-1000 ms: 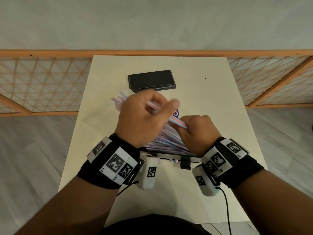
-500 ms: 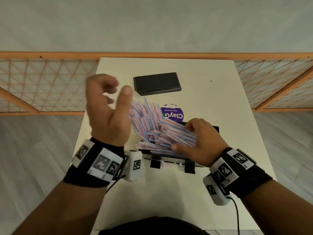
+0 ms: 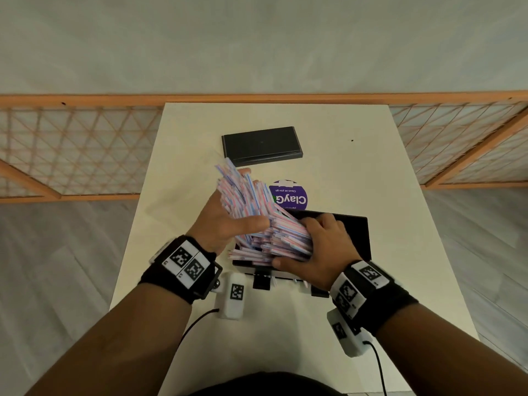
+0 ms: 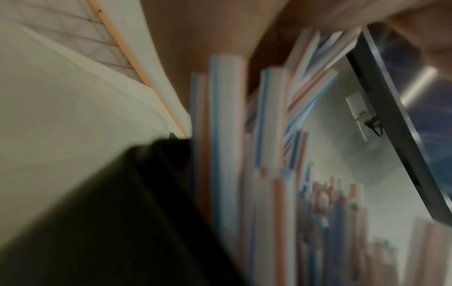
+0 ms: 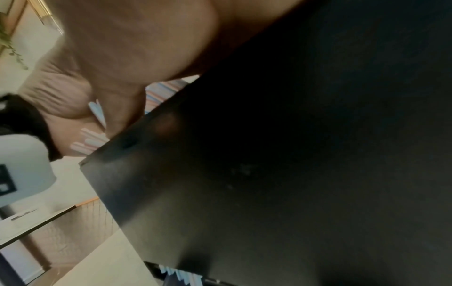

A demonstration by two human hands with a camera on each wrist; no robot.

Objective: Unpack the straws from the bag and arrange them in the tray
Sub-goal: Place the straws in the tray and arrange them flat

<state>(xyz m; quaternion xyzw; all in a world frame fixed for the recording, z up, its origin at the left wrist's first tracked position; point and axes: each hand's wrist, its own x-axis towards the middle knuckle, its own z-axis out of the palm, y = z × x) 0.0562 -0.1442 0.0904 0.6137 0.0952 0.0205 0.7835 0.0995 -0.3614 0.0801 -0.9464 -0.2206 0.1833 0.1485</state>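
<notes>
A thick fan of pink, blue and white striped straws lies slanted over the left part of the black tray. My left hand cups the fan's raised left end, fingers behind it and thumb across the front. At the lower right end, my right hand grips the straws, fingers curled on top and thumb beneath. The left wrist view shows the straws blurred beside the tray rim. The tray's dark wall fills the right wrist view, with straw ends under the palm.
A second flat black tray lies farther back on the cream table. A round purple label sits just behind the straws. Two black clips stick out at the tray's near edge. A wooden lattice rail runs behind the table.
My left hand, lifted away and open half a second ago, has come back and closed round the straws' left end. The right hand has stayed on the straws over the tray.
</notes>
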